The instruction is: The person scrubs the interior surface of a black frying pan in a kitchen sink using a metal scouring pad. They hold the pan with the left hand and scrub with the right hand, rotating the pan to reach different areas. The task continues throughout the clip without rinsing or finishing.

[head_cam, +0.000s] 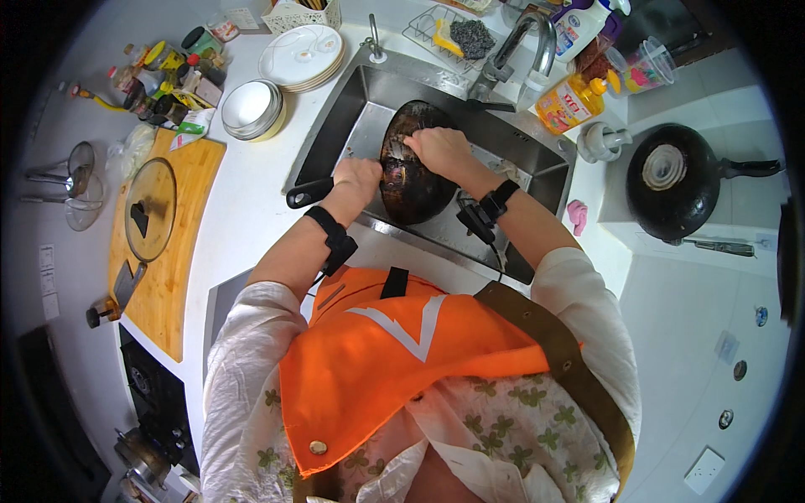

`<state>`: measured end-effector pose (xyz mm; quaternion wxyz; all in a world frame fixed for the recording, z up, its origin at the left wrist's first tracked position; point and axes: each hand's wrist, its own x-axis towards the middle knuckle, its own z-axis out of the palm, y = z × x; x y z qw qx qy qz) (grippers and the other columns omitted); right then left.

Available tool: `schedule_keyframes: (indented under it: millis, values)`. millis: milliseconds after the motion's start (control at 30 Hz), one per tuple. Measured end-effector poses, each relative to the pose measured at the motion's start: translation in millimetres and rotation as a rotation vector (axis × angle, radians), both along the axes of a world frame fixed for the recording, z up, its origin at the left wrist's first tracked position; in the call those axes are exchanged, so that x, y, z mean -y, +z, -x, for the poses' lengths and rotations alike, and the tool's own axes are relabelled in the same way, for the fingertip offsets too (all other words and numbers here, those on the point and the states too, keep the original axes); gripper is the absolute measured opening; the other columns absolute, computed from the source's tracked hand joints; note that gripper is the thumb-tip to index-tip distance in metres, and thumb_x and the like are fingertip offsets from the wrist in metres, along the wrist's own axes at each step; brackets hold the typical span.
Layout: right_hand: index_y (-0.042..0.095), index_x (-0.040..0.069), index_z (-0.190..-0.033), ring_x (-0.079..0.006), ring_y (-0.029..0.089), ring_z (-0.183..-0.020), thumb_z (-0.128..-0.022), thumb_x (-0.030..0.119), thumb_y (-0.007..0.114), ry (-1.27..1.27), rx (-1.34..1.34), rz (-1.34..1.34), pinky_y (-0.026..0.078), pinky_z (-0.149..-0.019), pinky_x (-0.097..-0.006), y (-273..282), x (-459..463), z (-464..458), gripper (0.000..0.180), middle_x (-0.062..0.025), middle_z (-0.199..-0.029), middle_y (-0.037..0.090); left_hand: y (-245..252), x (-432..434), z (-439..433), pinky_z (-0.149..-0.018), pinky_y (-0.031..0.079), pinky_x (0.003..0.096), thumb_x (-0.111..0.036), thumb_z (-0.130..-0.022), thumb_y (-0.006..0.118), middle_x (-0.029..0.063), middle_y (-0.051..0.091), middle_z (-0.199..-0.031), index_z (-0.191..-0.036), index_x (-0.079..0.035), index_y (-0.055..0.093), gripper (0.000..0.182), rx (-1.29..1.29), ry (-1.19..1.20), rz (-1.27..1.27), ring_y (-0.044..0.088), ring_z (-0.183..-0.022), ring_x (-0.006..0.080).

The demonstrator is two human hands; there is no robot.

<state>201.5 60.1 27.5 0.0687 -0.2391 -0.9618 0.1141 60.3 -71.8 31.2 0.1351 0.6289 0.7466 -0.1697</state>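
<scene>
A dark, worn wok (412,188) stands tilted in the stainless steel sink (396,227), its scorched underside showing. My left hand (357,179) is closed around the wok near where its black handle (309,192) joins. On the upper part of the wok's underside rests my right hand (440,149), its fingers curled; whether something small is between them cannot be made out. The faucet (538,50) stands behind the sink, just beyond the right hand. A yellow sponge (445,39) and a steel wool scourer (471,39) lie on a wire rack behind the sink.
Stacked plates (300,55) and bowls (247,107) stand left of the sink. Further left, a wooden cutting board (166,295) carries a glass lid (151,210) and a cleaver (127,283). An orange soap bottle (566,104) stands at the right rim, and another pan (673,182) hangs at right.
</scene>
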Motion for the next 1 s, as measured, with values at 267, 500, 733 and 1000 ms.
schedule_keyframes:
  millis: [267, 500, 733, 1000]
  values:
    - [0.068, 0.009, -0.077, -0.0346, 0.066, -0.071, -0.094, 0.042, 0.048, -0.051, 0.013, 0.027, 0.052, -0.066, -0.0464, 1, -10, 1, 0.042, -0.013, -0.075, 0.068, -2, 4, 3, -0.075, 0.056, 0.0359, -0.012, -0.088, 0.055, 0.0113, 0.071, -0.1, -0.101, -0.01, 0.067, 0.018, 0.026, 0.014, 0.039, 0.069, -0.093, 0.0261]
    - [0.067, 0.009, -0.078, -0.0341, 0.066, -0.079, -0.095, 0.045, 0.046, -0.04, 0.082, 0.173, 0.052, -0.069, -0.0469, -20, 9, -19, 0.046, -0.0135, -0.08, 0.068, -2, 5, 10, -0.076, 0.056, 0.0359, -0.011, -0.087, 0.057, 0.012, 0.071, -0.1, -0.1, -0.009, 0.068, 0.018, 0.046, 0.05, 0.048, 0.069, -0.093, 0.0269]
    - [0.064, 0.009, -0.074, -0.0353, 0.065, -0.069, -0.096, 0.043, 0.047, -0.113, -0.136, 0.027, 0.05, -0.058, -0.0471, -21, -20, 7, 0.043, -0.0136, -0.072, 0.066, -5, 2, 10, -0.078, 0.055, 0.0361, -0.012, -0.087, 0.056, 0.0116, 0.07, -0.102, -0.1, -0.011, 0.068, 0.017, 0.011, 0.02, 0.075, 0.069, -0.094, 0.0269]
    - [0.064, 0.009, -0.074, -0.0356, 0.064, -0.066, -0.095, 0.044, 0.047, -0.007, -0.032, 0.034, 0.05, -0.057, -0.0467, -20, 1, -11, 0.044, -0.0139, -0.07, 0.066, -10, 4, 12, -0.077, 0.055, 0.0364, -0.012, -0.087, 0.056, 0.0114, 0.07, -0.101, -0.101, -0.01, 0.066, 0.018, 0.043, 0.054, 0.084, 0.069, -0.093, 0.027]
